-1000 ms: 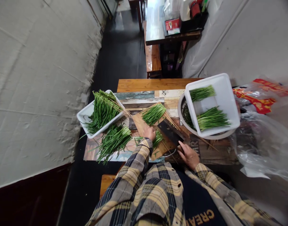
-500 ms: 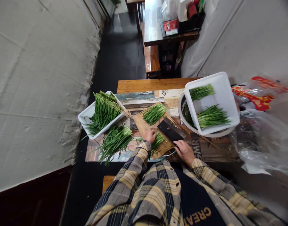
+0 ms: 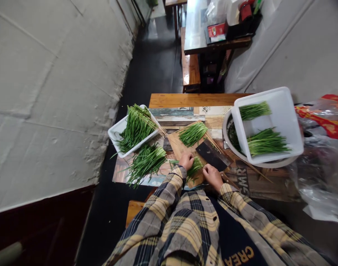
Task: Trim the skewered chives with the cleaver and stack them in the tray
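The hands are brought together over a patterned bench (image 3: 274,190), the right hand (image 3: 212,175) having been drawn in toward the left hand (image 3: 186,160) from beside the cleaver. A cutting board (image 3: 173,142) is spread beneath the left hand; the cleaver (image 3: 211,153) is left lying beyond the right, so both hands appear freed for the greens. Between them, a short bundle of green stalks (image 3: 196,165) is pinned on the board by the left hand's curled fingers. The right hand's fingers are bunched at its near-right edge; whether anything is gripped there cannot be told. The stalks are ranged side by side, their ends paler, some strands straying.
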`<state>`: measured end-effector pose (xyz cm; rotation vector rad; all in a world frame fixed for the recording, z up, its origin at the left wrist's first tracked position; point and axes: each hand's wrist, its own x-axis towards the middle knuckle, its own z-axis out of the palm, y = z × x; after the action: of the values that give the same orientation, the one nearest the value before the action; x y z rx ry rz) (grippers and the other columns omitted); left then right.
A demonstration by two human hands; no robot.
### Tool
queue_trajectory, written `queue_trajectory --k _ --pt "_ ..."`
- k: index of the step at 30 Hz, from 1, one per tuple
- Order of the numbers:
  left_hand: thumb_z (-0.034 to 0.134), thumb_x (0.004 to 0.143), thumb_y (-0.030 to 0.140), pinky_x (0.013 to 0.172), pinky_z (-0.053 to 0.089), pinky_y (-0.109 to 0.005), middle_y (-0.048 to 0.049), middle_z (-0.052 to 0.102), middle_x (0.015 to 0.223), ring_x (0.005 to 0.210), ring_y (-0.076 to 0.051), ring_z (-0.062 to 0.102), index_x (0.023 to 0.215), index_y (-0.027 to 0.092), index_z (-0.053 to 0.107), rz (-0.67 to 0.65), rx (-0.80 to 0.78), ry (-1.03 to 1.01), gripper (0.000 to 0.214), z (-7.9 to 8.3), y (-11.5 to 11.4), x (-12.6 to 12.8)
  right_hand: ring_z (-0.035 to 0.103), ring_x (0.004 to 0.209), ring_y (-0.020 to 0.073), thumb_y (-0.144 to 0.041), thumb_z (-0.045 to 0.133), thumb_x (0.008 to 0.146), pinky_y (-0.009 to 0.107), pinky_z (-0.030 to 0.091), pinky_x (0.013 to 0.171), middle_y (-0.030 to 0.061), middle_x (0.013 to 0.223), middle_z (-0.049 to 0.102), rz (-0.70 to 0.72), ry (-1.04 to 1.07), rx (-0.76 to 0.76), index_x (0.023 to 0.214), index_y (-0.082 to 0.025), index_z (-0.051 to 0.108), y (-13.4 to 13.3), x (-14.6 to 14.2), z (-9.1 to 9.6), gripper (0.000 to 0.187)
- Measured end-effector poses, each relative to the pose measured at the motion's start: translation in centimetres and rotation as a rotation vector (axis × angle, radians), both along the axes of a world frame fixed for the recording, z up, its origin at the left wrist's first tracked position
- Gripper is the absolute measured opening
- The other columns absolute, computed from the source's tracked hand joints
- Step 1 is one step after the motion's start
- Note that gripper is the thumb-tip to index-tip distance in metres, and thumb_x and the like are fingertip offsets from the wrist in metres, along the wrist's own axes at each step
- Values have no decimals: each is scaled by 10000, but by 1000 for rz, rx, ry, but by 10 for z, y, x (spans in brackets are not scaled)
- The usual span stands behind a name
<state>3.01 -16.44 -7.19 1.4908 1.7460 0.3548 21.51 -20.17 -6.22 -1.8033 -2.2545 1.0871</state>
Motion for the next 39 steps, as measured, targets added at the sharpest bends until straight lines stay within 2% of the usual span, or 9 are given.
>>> queue_trajectory --k 4,10,14,19,24,27,31,36,39 --pt "517 760 172 622 369 -233 36 517 611 616 -112 457 684 167 578 34 -21 -74 98 -1 -4 -1 612 776 167 -323 426 849 255 407 687 43 836 672 -44 90 -58 886 -196 627 -2 0 -2 240" --pt "540 725 173 584 342 -223 56 466 555 573 -97 417 631 166 550 94 -66 -194 96 -2 -5 -4 616 777 196 -363 484 787 294 427 723 64 802 678 -132 211 -138 754 -192 659 0 -5 -7 247" --pt "548 726 200 561 342 -209 62 447 549 554 -83 409 625 158 529 158 -106 -297 111 -3 -6 -8 633 768 191 -394 501 764 297 462 715 57 828 701 -212 347 -226 843 -179 669 0 -9 -10 283" --pt "588 725 282 592 384 -204 47 501 595 579 -79 453 681 141 558 206 -146 -444 150 1 -7 -11 629 713 171 -431 534 740 273 481 649 48 823 706 -299 491 -295 950 -163 660 -2 -15 2 363" --pt "543 770 433 702 429 -243 -24 636 761 712 -120 548 858 128 651 260 -194 -637 335 11 -8 -14 574 618 143 -437 508 761 244 447 575 19 710 674 -331 547 -324 948 -140 679 4 -13 17 391" --pt "646 679 481 739 432 -267 -41 673 790 743 -145 573 866 131 686 313 -318 -782 399 17 -7 -16 563 641 141 -431 519 751 241 440 597 9 703 665 -329 561 -326 912 -136 696 8 -8 22 379" --pt "769 537 480 740 438 -285 -35 684 751 694 -142 579 812 131 705 266 -470 -860 448 25 -8 -16 573 700 146 -431 533 746 250 446 659 5 761 677 -312 589 -320 863 -146 704 10 -1 30 353" --pt "769 545 518 727 441 -275 -30 678 740 671 -123 576 840 127 699 298 -456 -937 494 40 -11 -11 582 723 157 -447 510 771 257 451 670 25 791 684 -328 611 -307 895 -130 691 10 6 39 385" --pt "816 504 453 764 439 -278 -37 682 801 726 -132 585 882 132 687 279 -406 -953 512 54 -12 -4 592 744 167 -458 512 773 262 459 675 33 813 693 -366 617 -303 928 -134 686 12 9 46 399"
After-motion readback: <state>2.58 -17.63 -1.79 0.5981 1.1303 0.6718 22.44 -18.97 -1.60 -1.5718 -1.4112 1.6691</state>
